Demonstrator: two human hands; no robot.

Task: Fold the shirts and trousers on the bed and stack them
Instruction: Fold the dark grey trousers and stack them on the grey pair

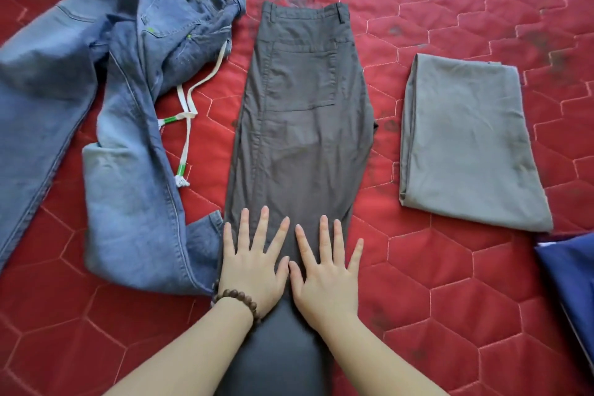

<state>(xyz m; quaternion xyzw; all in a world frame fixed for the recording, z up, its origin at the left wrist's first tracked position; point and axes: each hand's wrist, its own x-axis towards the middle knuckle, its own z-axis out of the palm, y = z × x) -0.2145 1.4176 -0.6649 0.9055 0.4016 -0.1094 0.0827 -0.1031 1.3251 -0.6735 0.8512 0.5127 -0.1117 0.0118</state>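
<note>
A: What lies on the bed (450, 283), from the left side to the right?

B: By the left edge the blue jeans (106, 112) lie unfolded and crumpled, with a white drawstring (186, 125) beside them. In the middle are the dark grey trousers (305, 106), laid one leg over the other. Toward the right edge a light grey garment (466, 141) is already folded, and at the right edge I see a corner of dark blue cloth (572, 273).

A: And the hands?

B: The left hand (254, 267) and the right hand (324, 273) both press flat on the dark grey trousers, fingers straight and spread, holding nothing. The thumbs almost touch.

A: How do the trousers lie from them?

B: The long axis runs straight away from the person: the waistband is at the far end, and the legs come under the palms and continue toward the near edge. I think the next fold goes along this axis. Both hands are equally near, so either grip can take the near end.
</note>
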